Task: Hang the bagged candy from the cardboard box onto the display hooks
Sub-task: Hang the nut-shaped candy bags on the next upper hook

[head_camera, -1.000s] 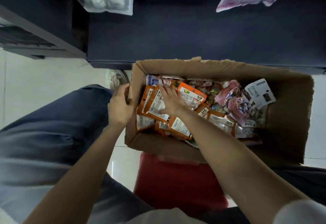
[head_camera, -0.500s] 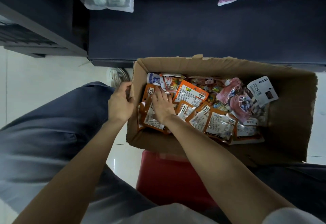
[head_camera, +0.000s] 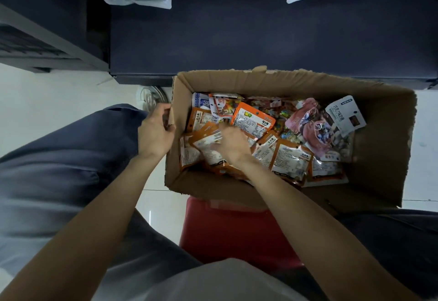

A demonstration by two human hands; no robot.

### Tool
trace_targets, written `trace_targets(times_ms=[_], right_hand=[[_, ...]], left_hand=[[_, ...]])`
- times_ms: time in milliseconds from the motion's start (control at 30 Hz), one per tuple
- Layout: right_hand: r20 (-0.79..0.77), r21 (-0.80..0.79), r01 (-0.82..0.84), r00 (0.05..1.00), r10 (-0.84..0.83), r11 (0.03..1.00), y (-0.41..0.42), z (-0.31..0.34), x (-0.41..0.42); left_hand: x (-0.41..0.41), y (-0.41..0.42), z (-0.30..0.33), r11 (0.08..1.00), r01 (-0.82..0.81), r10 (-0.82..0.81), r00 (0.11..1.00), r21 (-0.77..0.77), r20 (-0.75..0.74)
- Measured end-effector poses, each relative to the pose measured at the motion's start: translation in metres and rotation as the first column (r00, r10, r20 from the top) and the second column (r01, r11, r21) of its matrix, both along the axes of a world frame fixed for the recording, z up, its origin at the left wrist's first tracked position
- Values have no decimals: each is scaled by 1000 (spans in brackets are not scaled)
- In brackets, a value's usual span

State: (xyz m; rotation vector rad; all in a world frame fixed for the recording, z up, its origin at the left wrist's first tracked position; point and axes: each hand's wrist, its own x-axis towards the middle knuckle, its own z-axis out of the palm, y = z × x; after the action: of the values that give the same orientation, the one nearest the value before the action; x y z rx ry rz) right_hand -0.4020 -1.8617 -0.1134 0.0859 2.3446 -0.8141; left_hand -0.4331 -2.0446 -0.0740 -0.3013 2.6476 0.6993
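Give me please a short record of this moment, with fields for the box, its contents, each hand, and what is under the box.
box: open cardboard box
contents: orange candy bags, pink bags, one white pack
left hand: grips the box's left wall
right hand: among the orange bags, blurred; grip unclear
under box: red stool
hung so far: cannot tell

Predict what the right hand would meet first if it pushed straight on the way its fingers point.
Probably the orange bags under its blurred fingertips: the right hand points toward the box's left wall, already among them. Depth is unclear.
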Motion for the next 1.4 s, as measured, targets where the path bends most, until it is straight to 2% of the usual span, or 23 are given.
trace_targets(times_ms=[100,167,233,333,400,500,600,700,800,867,967,1033,1167,1267,1333,1400], right_hand=[[63,39,214,974,-216,976,49,3,4],[65,177,200,975,-214,964,80,-9,11],[134,325,124,975,-176,938,103,-25,19],[263,302,124,942,-207,945,116,-39,30],[249,296,126,947,-203,947,115,-42,34],[85,353,56,992,-92,934,111,-37,38],[-41,231,180,984,-175,956,108,-21,42],[-170,108,368,922,-348,924,108,9,45],[-302,41,543,807,-508,839,115,47,47],[-354,-97,642,692,-629,761,121,70,49],[-317,-300,727,534,-784,617,132,103,48],[-256,-388,743,481,-839,545,139,120,48],[-179,-548,715,407,-896,434,145,139,55],[-233,-584,650,439,-868,486,142,154,57],[-232,-610,572,533,-814,549,141,165,55],[-155,-666,518,606,-780,536,137,174,52]], left_hand=[[0,4,2,998,7,-7,1000,-58,-2],[1,7,5,991,22,-19,1000,-132,19],[0,11,8,978,53,-42,997,-202,59],[2,19,17,970,80,-63,995,-231,78],[8,26,23,964,90,-94,996,-249,-4],[22,37,33,966,125,-170,967,-228,-191],[34,57,42,975,212,-221,947,-61,-234],[43,81,48,956,291,-283,943,26,-175],[46,101,48,953,223,-222,975,205,-30],[46,114,53,932,164,-194,979,324,61],[43,133,70,874,-24,-90,973,484,212],[43,144,82,813,-165,-13,954,559,301],[42,154,108,734,-225,-12,939,641,344],[40,155,124,746,-64,-113,969,663,222],[35,153,134,723,38,-173,977,690,127],[29,149,141,697,50,-217,965,715,144]])
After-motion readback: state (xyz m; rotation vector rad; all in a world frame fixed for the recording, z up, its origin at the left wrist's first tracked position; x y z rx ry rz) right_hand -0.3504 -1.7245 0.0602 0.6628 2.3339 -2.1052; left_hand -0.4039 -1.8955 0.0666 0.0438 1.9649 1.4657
